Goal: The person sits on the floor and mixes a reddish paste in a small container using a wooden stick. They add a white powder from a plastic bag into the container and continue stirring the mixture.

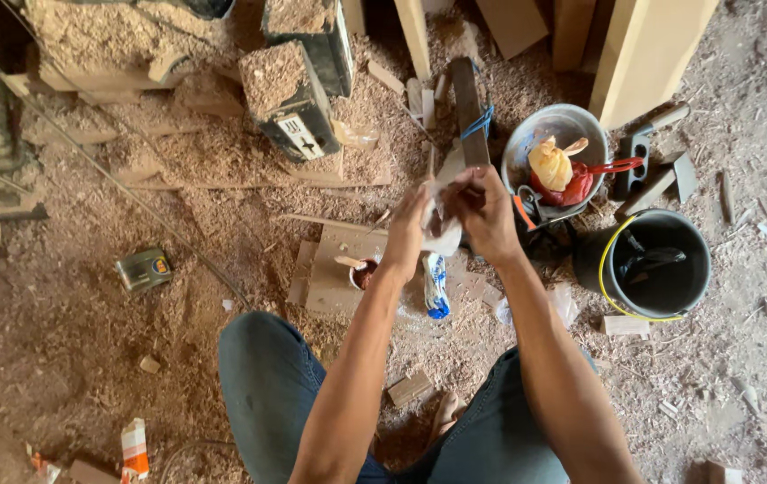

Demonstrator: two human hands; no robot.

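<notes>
A sawdust-strewn floor [88, 358] spreads under the seated person; two pails stand at right, one black bucket [654, 264], one metal bucket [555, 134] holding bags; both hands, left hand [406, 235] and right hand [484, 213], have fingers pinched on one crumpled white cloth [443, 235], held above a small cup [363, 272].

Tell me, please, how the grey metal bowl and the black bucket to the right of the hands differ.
The grey metal bowl is pale and shiny; the black bucket is dark and matt with a yellow stripe along its rim. The bowl holds a yellow bag and a red bag; the bucket holds only a dark tool. The bowl lies farther from the person, the bucket nearer. Both are round, open-topped and stand on the sawdust floor.
</notes>
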